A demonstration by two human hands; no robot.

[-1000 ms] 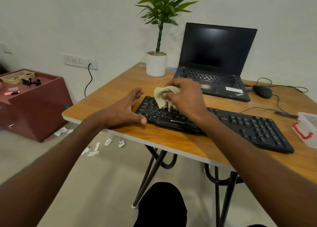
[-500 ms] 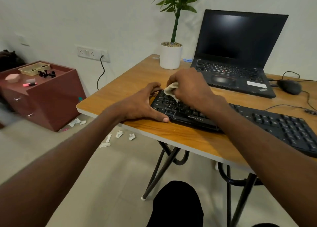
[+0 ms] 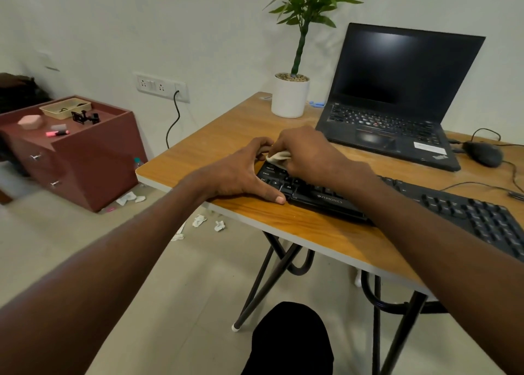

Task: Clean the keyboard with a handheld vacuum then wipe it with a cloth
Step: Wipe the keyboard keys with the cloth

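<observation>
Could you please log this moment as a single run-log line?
step: wiping | right hand: grips cloth on keyboard left end | left hand: braces keyboard's left edge | vacuum: not visible

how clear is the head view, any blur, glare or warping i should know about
Head view: even, soft room light, with a faint pale reflection on the dark laptop screen; wide-angle warping bows the table edge and stretches the forearms; the keyboard brand print reads sharply, but the left edge by the red cabinet is smeared; the right hand hides most of the cloth.
</observation>
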